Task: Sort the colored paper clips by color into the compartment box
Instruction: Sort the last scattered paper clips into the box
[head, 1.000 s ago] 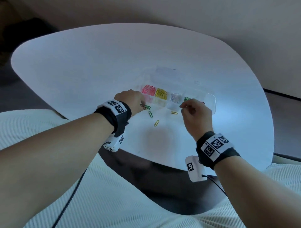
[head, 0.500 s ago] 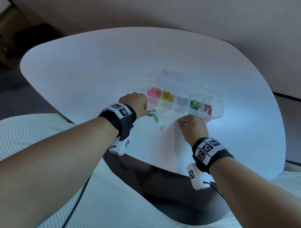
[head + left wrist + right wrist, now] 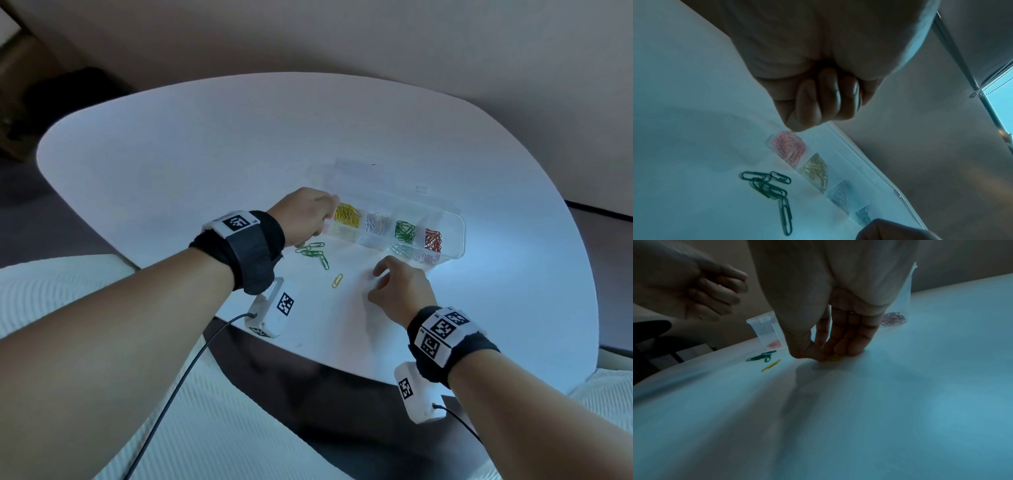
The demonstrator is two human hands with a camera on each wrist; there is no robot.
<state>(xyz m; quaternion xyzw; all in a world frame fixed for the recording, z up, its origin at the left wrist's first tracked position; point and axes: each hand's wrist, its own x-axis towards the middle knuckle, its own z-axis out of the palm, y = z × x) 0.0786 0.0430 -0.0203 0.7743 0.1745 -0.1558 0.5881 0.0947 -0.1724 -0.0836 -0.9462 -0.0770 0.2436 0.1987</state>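
A clear compartment box [image 3: 458, 236] lies on the white table [image 3: 205, 154], holding yellow [image 3: 347, 214], silver [image 3: 376, 222], green [image 3: 404, 231] and red clips [image 3: 433, 240]. My left hand [image 3: 325, 210] hovers over the pink compartment [image 3: 789, 147] at the box's left end, fingers curled and thumb against forefinger; a pink clip between them barely shows. My right hand [image 3: 374, 283] is down on the table before the box, thumb and fingers pinching a yellow clip [image 3: 832, 358]. Several loose green clips [image 3: 313, 251] and one yellow clip [image 3: 337, 280] lie between my hands.
The box's open lid [image 3: 363, 174] lies flat behind it. The table's curved near edge [image 3: 308, 356] runs just under my wrists. White knitted fabric [image 3: 222, 428] covers my lap below. A dark object [image 3: 72, 96] stands far left off the table.
My left hand rose from the loose clips to above the pink compartment. My right hand came back from the box to the table and closed on a yellow clip.
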